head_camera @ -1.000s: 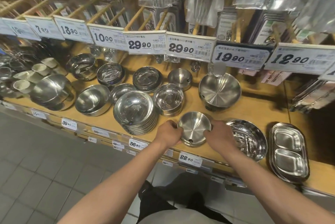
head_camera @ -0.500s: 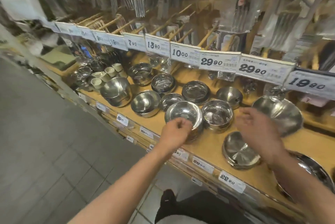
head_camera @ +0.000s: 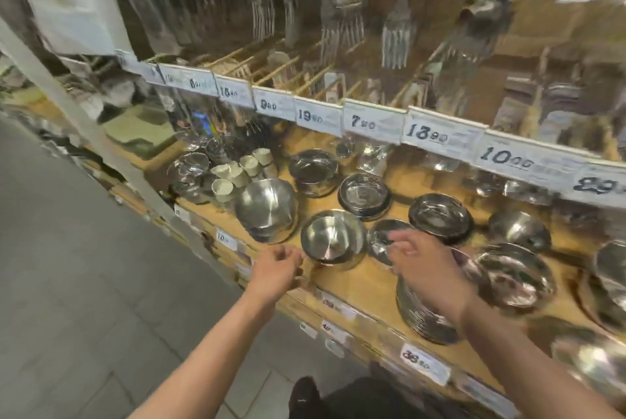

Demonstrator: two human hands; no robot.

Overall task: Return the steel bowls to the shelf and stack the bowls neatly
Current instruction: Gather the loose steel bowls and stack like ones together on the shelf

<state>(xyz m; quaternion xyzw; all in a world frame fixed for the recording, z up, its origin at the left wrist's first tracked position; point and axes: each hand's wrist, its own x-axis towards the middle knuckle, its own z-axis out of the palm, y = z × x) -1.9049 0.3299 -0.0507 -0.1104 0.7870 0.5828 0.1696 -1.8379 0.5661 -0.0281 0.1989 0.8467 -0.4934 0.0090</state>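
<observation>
on the shelf (head_camera: 366,286) | shiny steel bowl (head_camera: 333,240) upright | both hands' grip loose, empty

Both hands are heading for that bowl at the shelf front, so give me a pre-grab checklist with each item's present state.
1. Left hand free: ok, fingers loosely curled, holding nothing.
2. Right hand free: ok, fingers spread, holding nothing.
3. Steel bowl upright between the hands: ok.
4. Bowl empty: ok, bare steel inside.
5. Gap to the tilted bowl stack on its left: cannot tell, the picture is blurred.
6. Plate stack clear of the right wrist: not ok, it sits directly under it.
</observation>
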